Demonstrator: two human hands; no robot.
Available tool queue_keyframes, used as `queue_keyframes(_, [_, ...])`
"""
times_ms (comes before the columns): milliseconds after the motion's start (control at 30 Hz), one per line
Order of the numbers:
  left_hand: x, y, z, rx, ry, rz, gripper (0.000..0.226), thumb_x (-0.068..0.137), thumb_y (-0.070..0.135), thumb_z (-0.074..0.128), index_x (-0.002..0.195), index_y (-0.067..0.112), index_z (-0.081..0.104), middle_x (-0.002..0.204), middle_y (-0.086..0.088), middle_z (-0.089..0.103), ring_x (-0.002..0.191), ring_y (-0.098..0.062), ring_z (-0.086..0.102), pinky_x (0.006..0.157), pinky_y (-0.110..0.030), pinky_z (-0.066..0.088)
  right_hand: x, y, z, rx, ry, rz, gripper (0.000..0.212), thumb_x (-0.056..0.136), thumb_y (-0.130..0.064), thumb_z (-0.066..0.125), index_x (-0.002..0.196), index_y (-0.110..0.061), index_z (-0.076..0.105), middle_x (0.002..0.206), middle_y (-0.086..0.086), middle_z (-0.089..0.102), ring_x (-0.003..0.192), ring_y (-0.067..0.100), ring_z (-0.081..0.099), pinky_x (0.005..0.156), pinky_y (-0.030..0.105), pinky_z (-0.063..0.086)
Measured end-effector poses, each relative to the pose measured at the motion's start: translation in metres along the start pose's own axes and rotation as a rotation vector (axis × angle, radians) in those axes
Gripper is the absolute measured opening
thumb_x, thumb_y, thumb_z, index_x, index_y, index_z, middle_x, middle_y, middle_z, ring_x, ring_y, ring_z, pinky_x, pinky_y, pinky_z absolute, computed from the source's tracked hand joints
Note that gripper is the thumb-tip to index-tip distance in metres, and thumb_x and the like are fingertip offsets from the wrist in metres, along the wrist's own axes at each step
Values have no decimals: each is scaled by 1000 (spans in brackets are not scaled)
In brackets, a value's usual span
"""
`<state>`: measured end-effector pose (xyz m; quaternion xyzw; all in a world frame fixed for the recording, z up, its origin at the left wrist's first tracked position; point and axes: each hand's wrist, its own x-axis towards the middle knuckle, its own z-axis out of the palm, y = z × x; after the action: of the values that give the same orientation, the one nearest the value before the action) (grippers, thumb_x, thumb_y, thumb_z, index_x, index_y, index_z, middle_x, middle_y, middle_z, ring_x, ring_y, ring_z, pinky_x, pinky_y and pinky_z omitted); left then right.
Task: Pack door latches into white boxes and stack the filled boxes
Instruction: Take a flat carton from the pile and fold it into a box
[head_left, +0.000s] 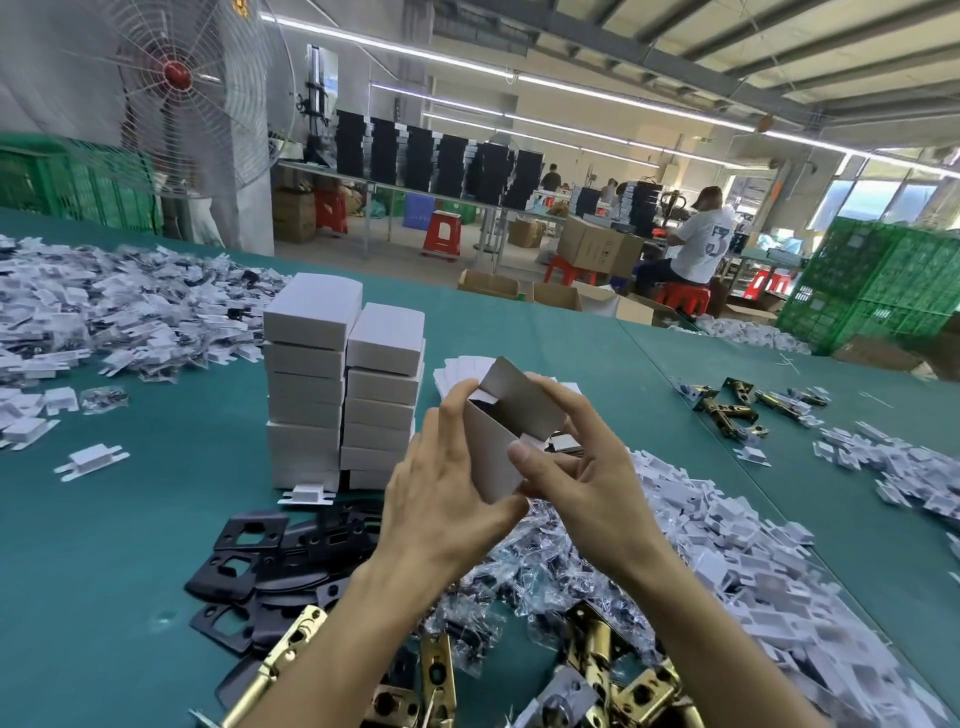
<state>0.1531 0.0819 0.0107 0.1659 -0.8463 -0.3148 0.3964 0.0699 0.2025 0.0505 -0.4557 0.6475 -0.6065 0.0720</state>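
A big caged fan (176, 78) with a red hub is standing at the left, by a pale pillar (249, 208). Long tube lights (571, 85) are glowing in rows under the ribbed ceiling (727, 31). Green plastic crates (878, 280) are standing stacked on the right, and more are sitting behind the fan. Dark boxes (449, 163) are lining a long bench (395, 186) across the aisle, with red stools (441, 231) and brown cartons (597, 247) resting on the pale floor (405, 260) below. A person (701, 244) in a white shirt is sitting with back turned. Daylight is coming through far windows (867, 200).
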Motion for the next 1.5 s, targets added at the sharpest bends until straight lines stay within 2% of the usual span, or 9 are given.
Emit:
queue_keyframes(100, [-1, 1, -3, -59, -8, 29, 90, 70, 67, 72, 139, 50, 16, 122, 12, 50, 86, -17, 60, 65, -36, 56, -1, -3, -3, -87, -89, -51, 47, 94, -17, 65, 128, -47, 58, 126, -12, 65, 78, 10, 72, 67, 27, 57])
queue_keyframes(267, [-1, 3, -3, -33, -24, 63, 78, 70, 68, 66, 134, 47, 25, 117, 15, 56, 84, -15, 62, 58, -28, 48, -4, -6, -1, -110, -71, 2, 19, 88, -51, 63, 107, -47, 67, 104, -4, 70, 74, 32, 68, 61, 38, 54])
queue_keyframes(533, [1, 2, -5, -42, 19, 105, 78, 70, 58, 71, 135, 42, 32, 117, 9, 57, 91, -16, 60, 67, -38, 57, 0, -14, -4, 104, 7, 135, 20, 83, -34, 71, 101, -27, 73, 103, 3, 75, 96, 18, 71, 78, 37, 59])
queue_keyframes(700, [1, 3, -5, -20, -10, 124, 83, 66, 56, 71, 138, 35, 35, 119, 9, 59, 88, -11, 59, 63, -25, 51, 2, -15, -8, 194, 122, 186, 14, 92, -9, 67, 104, -16, 70, 91, 9, 76, 77, 18, 71, 64, 30, 57])
queue_keyframes(933, [-1, 3, -3, -26, 16, 107, 82, 68, 63, 65, 139, 40, 30, 124, 11, 58, 90, -13, 61, 67, -33, 56, 2, -15, -3, 27, 137, 106, 14, 88, -13, 73, 95, -25, 77, 94, -1, 77, 89, 19, 73, 78, 41, 60])
queue_keyframes(1067, [-1, 4, -2, -35, 15, 94, 81, 69, 63, 66, 138, 42, 29, 121, 16, 56, 88, -12, 60, 65, -30, 53, 2, -15, -1, -46, 88, 74, 21, 91, -13, 69, 102, -30, 75, 101, -9, 77, 89, 10, 73, 74, 31, 60])
queue_keyframes(1233, [1, 1, -4, -64, 27, 78, 85, 72, 62, 70, 140, 44, 23, 116, 17, 53, 84, -13, 61, 65, -37, 58, 3, -14, -4, -146, -41, 50, 33, 98, -13, 59, 115, -40, 68, 116, -17, 63, 117, 3, 59, 99, 32, 51])
queue_keyframes(1367, [2, 1, -7, -94, 3, 78, 95, 72, 65, 67, 147, 52, 11, 122, 8, 54, 83, -22, 64, 66, -40, 59, 0, -13, -6, -21, -3, -5, 23, 89, -22, 67, 112, -25, 71, 110, 0, 70, 107, 17, 67, 87, 37, 56])
queue_keyframes(1500, [1, 3, -9, -110, 4, 121, 71, 75, 68, 64, 132, 53, 23, 119, 5, 53, 80, -21, 62, 60, -41, 60, -6, -5, -3, 11, 106, -90, 20, 78, -23, 73, 97, -20, 75, 105, 1, 74, 99, 15, 71, 80, 28, 57])
